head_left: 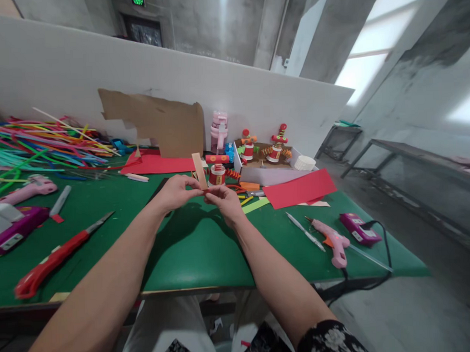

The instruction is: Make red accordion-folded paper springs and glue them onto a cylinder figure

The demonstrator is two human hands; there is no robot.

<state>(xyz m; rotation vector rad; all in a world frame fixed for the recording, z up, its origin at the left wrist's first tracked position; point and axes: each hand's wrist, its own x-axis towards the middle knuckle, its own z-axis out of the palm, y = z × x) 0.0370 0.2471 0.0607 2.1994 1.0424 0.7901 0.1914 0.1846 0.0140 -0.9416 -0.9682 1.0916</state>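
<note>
while both hands work at one end of the tan strip (198, 169), the thumb and index finger of the left hand (177, 192) are closed together on its lower end, and those of the right hand (225, 201) are closed on the same end, just beside them. the tan strip stands nearly upright out of this double pinch, its free end leaning slightly left; whether the gripped end is folded or curled cannot be told, as the fingertips cover it. hold firmly with one hand and work with the other, in small, even presses; the strip looks thin, so excess force is likely to leave unwanted creases. keep the long edges square to the pinch. just behind and to the right stands the small figure (217, 176); avoid brushing it with the free end. farther back, the white box (254, 176) holds two similar figures. to the right, the red sheet (303, 188) overlaps others, and the pink glue gun (333, 242) lies on the green tabletop (199, 259); treat its nozzle as hot. at left, the red-handled cutting tool (56, 259) points away from the person; leave it so.
</note>
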